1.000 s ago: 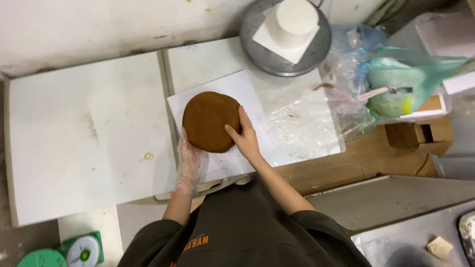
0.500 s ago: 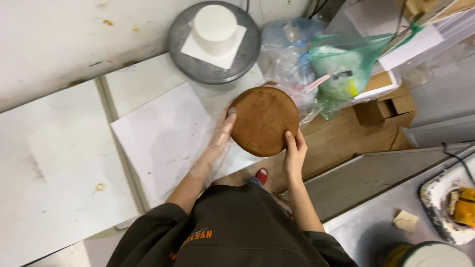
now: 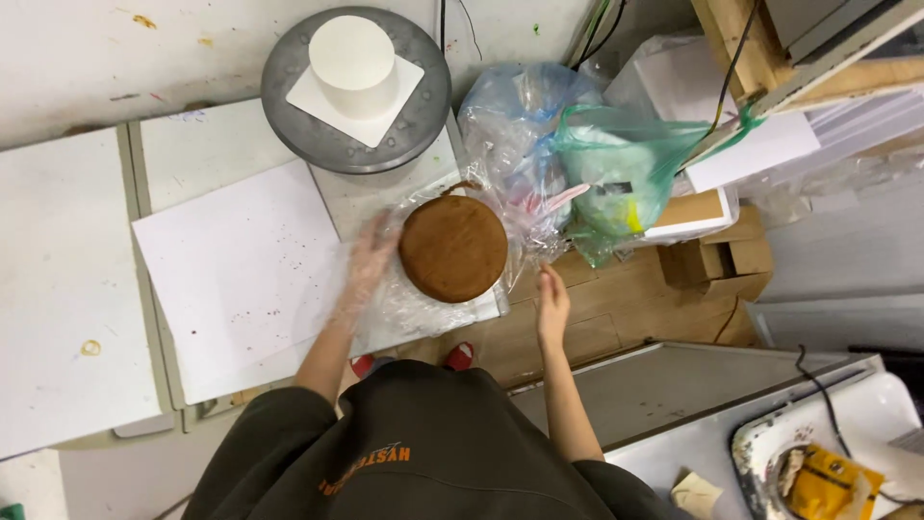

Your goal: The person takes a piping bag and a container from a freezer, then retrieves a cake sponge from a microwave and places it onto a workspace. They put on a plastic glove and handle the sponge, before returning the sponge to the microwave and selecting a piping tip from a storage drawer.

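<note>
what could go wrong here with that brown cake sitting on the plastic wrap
1. The brown round cake lies on loose plastic wrap near the worktop's front edge; a tug on the wrap might drag it off.
2. The left hand, in a clear glove, touches the wrap beside the cake, while the right hand is off it, so it may be poorly steadied.

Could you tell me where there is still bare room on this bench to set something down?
The white sheet left of the brown cake lies bare, as does the white board beyond it. Right of the cake, plastic bags crowd the bench.
</note>
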